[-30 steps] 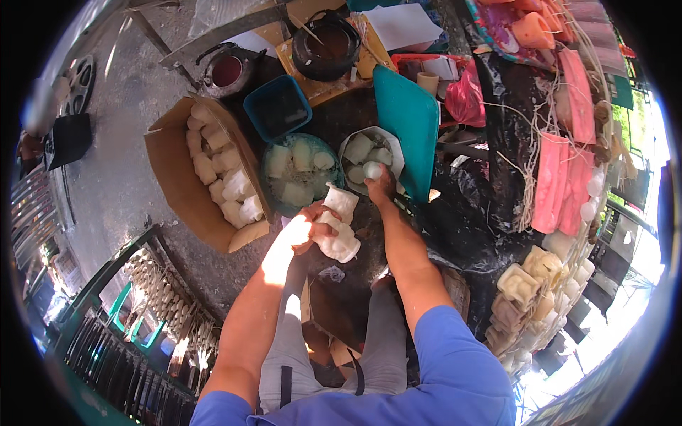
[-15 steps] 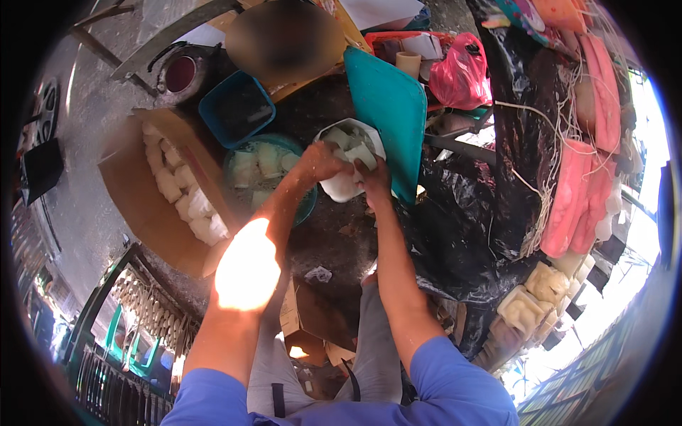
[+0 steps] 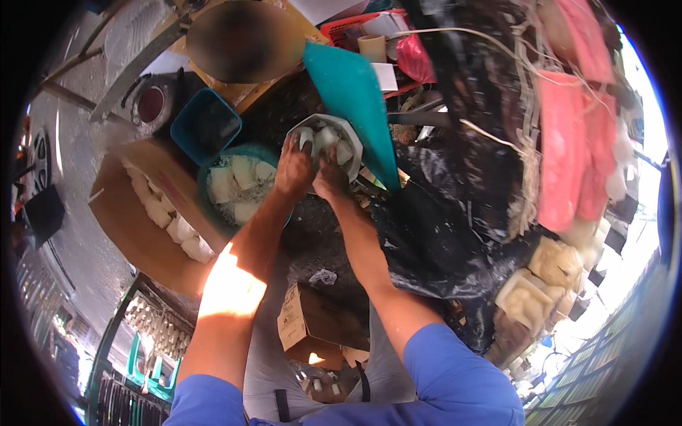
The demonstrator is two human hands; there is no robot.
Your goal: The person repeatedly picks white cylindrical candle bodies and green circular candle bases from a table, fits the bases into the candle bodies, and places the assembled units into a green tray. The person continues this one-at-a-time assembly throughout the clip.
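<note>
Left hand and right hand are held at bowl; grip of either cannot be told; white blocks are contained there; bowl is flanked by basin and board

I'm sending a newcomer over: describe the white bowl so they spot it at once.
Above the picture's centre stands a big teal panel. Left of it is the white bowl, with pale pieces inside and the left hand and right hand over its near rim. Its white, angular rim sets it apart from the round teal basin and square blue tub further left.
</note>
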